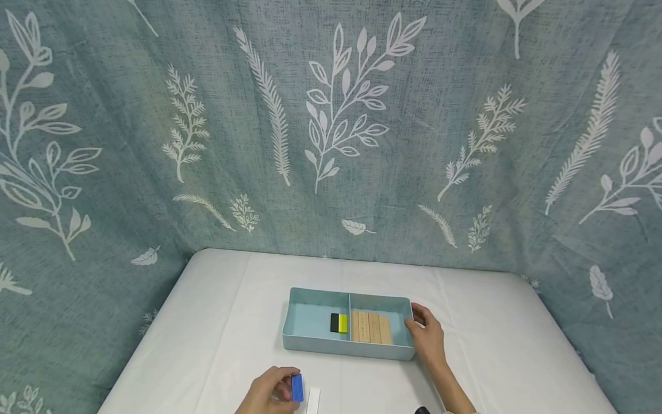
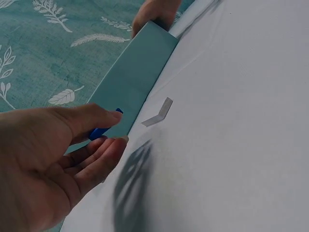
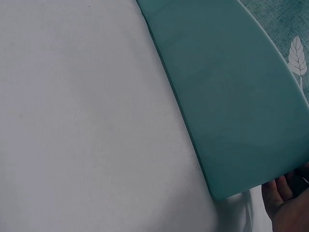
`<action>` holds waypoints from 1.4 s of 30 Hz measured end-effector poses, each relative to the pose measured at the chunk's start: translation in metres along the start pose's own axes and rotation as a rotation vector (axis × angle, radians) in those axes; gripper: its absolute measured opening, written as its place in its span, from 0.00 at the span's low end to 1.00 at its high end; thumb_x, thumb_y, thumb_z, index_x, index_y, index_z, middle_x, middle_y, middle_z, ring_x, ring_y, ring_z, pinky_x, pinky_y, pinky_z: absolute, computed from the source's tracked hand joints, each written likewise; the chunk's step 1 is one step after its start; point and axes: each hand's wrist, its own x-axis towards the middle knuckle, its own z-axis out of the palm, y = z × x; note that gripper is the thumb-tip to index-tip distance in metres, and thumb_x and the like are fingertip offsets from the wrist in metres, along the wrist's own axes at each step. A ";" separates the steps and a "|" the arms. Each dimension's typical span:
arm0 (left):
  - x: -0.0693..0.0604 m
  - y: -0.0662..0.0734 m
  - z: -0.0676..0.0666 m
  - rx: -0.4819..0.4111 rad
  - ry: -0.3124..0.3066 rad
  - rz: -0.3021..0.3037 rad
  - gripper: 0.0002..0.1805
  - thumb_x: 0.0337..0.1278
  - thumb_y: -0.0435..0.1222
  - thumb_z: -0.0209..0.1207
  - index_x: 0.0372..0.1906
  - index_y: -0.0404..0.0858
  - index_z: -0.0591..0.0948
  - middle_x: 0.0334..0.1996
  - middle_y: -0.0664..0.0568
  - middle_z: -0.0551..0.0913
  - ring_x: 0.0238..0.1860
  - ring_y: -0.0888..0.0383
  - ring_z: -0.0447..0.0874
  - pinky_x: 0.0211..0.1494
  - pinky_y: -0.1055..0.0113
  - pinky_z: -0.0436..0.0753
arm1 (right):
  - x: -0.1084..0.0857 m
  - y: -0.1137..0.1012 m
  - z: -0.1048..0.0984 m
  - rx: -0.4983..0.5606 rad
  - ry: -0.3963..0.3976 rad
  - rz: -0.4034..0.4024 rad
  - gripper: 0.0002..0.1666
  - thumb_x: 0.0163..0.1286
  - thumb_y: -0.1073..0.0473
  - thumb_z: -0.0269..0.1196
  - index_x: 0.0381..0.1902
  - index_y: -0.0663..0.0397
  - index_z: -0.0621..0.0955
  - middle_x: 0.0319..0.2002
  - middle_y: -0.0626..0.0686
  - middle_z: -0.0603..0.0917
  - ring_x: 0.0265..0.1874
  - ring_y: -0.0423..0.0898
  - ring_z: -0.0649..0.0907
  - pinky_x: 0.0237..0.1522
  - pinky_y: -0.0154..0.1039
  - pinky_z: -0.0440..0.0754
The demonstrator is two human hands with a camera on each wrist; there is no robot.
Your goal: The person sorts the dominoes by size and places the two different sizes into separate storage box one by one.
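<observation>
My left hand [image 1: 271,391] pinches a small blue block [image 1: 297,387] between thumb and fingers, in front of a blue-green tray [image 1: 320,344]. In the left wrist view, the blue block [image 2: 99,133] is partly covered by the thumb and fingers. Just right of that hand, a white block [image 1: 313,401] lies on the table. My right hand [image 1: 429,339] grips the tray's right end, its thumb over the rim. Only some of that hand's fingers [image 3: 273,198] show in the right wrist view.
A divider [image 1: 349,310] splits the tray. Its left compartment holds a black block [image 1: 334,322] and a yellow block [image 1: 343,324]; several wooden blocks [image 1: 369,327] stand in the right one. A white cloth [image 1: 248,310] covers the table, and a leaf-patterned curtain [image 1: 289,213] hangs behind.
</observation>
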 end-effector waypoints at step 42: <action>0.099 0.011 -0.016 -0.056 0.108 -0.218 0.29 0.48 0.25 0.69 0.61 0.32 0.79 0.40 0.51 0.80 0.40 0.56 0.82 0.46 0.54 0.84 | 0.000 0.000 0.000 0.010 -0.001 0.012 0.29 0.69 0.67 0.56 0.67 0.66 0.69 0.63 0.68 0.73 0.62 0.63 0.73 0.63 0.59 0.72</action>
